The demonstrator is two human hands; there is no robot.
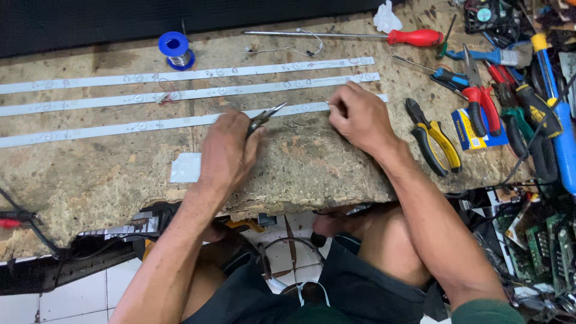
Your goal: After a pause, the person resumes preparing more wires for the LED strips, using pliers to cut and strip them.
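A pair of small needle-nose pliers [266, 116] is being gripped in the closed left hand [227, 150], its tips being pointed at the nearest white light strip [150, 125]; the jaws are being held slightly apart and nothing can be seen between them; the right hand [360, 117] is being pressed down on the right end of that same strip, fingers curled, and whether anything small is being pinched there cannot be told; the strip is lying on the worn workbench [312, 174], just in front of two more strips [180, 77] set parallel behind it

A slip is being judged likely if the strip is being levered while only one end is being held down; the thin strip could be bent or a small lens on it knocked loose; the plier tips could also be driven toward the right fingers, which are lying close

Around the work, yellow-handled pliers [435, 141], red-handled cutters [480, 99] and a red-handled screwdriver [360, 37] are being kept to the right, well apart from the hands; a blue solder spool [176, 50] is standing behind the strips; a white scrap [186, 167] is lying near the left wrist; nothing is seen blocking the hands
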